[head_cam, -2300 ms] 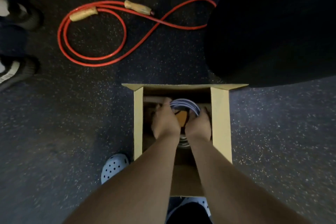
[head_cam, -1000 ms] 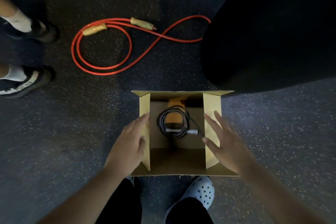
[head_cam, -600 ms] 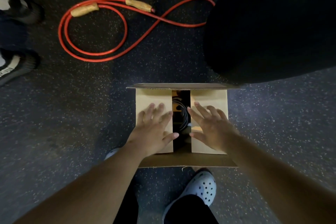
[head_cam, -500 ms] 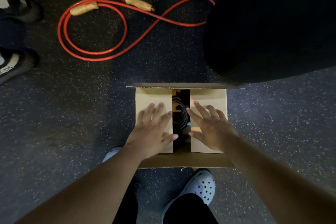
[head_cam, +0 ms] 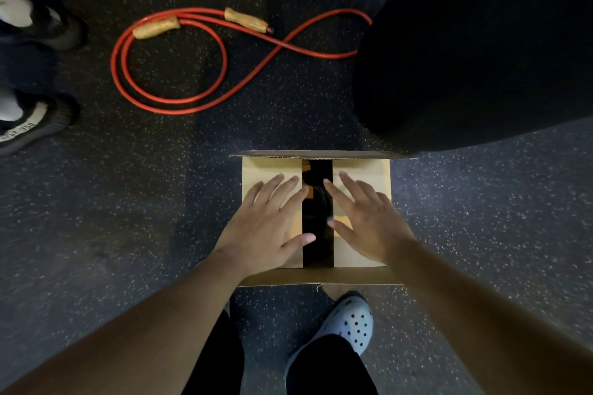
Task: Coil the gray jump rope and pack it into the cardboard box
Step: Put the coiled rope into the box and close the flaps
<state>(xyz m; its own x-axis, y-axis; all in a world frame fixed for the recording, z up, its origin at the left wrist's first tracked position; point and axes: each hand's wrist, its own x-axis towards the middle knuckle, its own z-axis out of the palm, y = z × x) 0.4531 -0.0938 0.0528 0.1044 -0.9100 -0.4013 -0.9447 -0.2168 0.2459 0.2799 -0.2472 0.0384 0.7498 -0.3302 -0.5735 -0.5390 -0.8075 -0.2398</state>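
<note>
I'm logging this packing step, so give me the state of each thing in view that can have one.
Brown cardboard box: on the floor, two side flaps folded down, a dark gap left between them.
Gray jump rope: inside the box, barely visible through the gap.
Left hand: flat on the left flap.
Right hand: flat on the right flap.
Red jump rope with tan handles: loose on the floor, unpacked.

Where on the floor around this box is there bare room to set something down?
Left of the cardboard box, below the red rope, the floor is bare. Right of the box is bare too. The far side is crowded by the dark object.
</note>
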